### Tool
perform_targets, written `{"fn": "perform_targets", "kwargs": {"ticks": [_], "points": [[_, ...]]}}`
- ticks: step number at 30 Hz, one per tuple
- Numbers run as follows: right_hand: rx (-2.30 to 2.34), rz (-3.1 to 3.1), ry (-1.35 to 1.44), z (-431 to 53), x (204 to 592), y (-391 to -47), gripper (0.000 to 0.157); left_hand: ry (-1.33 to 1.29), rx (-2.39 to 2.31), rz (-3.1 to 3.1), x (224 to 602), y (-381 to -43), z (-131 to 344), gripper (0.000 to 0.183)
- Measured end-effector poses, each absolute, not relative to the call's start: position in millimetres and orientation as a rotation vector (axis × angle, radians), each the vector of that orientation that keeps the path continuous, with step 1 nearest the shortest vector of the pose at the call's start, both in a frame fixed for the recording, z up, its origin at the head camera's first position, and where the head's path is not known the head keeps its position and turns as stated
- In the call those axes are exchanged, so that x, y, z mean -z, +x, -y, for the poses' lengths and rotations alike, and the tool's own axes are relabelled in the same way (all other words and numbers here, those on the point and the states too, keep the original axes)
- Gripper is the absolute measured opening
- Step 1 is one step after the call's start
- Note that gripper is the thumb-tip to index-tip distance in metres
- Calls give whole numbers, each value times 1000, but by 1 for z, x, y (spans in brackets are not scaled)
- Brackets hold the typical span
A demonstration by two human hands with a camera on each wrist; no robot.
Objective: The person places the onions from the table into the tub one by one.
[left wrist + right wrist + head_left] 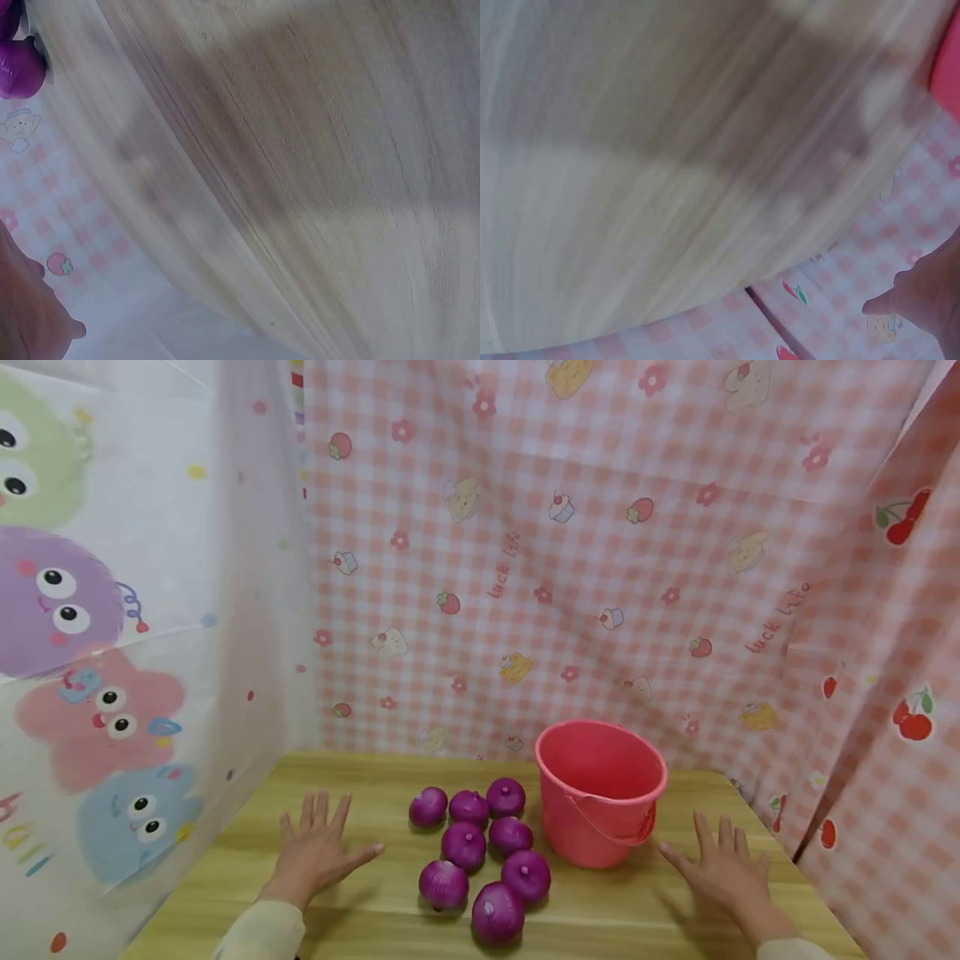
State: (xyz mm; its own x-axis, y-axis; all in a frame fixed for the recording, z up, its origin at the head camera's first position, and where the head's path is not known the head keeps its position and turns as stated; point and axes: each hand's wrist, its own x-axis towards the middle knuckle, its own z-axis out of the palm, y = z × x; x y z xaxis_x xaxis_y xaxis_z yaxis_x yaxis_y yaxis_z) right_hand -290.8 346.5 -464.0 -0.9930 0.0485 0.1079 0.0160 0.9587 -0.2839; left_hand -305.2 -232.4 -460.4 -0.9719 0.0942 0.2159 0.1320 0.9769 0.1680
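Several purple onions (463, 846) sit in a loose cluster at the middle of the wooden table. Right behind them on the right stands a pink bucket (597, 814), upright, its thin handle hanging down the front. To the left of the onions my left hand (315, 852) is spread with straight fingers, holding nothing. My right hand (723, 870) is spread likewise, just right of the bucket and apart from it. In the left wrist view part of the left hand (34, 304) shows near an onion (21, 69); the right wrist view catches the right hand (922, 292) and the bucket's edge (949, 71).
The wooden table (360, 918) ends at a pink checked curtain (480, 560) behind. A white curtain with cartoon figures (150, 610) hangs along the left, and another checked curtain (877, 760) runs down the right side.
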Motion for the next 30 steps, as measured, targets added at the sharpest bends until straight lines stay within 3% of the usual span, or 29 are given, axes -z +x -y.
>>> {"fn": "perform_targets", "kwargs": {"ticks": [12,30], "points": [[-555,2883,-6,-334,417,-302,92,-167,226,2894,461,-304,237,111],[-581,2873,133,-305,390,-312,100,-228,222,2919,456,-311,219,111]]}}
